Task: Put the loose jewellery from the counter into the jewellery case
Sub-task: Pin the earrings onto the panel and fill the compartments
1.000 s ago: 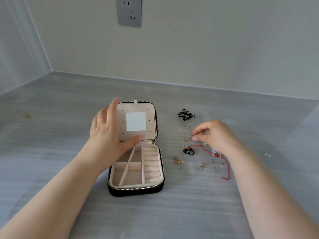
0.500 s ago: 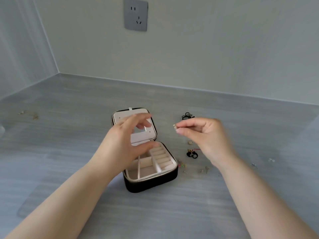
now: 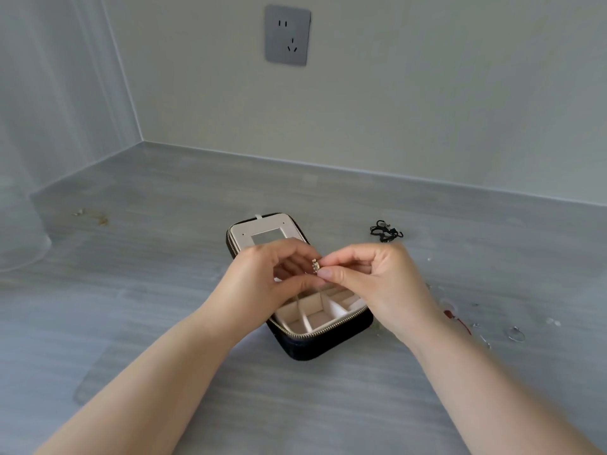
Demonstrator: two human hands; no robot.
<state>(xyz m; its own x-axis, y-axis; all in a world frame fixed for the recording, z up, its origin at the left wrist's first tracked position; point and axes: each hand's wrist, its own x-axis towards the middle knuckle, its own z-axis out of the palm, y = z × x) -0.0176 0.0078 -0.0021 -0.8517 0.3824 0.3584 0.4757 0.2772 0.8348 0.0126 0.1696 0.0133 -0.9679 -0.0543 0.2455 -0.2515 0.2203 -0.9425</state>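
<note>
A black zip jewellery case (image 3: 323,341) lies open on the grey counter, its cream lid with a small mirror (image 3: 267,237) leaning back. Above the case my right hand (image 3: 374,284) pinches a small sparkly gold ring (image 3: 316,265) between thumb and fingertips. My left hand (image 3: 269,280) meets it from the left, fingers curled around the same ring. The case's cream compartments (image 3: 315,315) show below my hands and look bare. Loose pieces lie right of the case: a black cord bundle (image 3: 385,230), a red string piece (image 3: 455,316) and a silver ring (image 3: 515,333).
The counter meets two walls in a corner at the back left. A grey wall socket (image 3: 287,35) hangs above the case. Small gold bits (image 3: 95,216) lie far left on the counter. A clear container's edge (image 3: 19,244) shows at the left border.
My right hand lifted the small ring off the counter and carried it left over the case. My left hand let go of the lid and came up to meet the ring.
</note>
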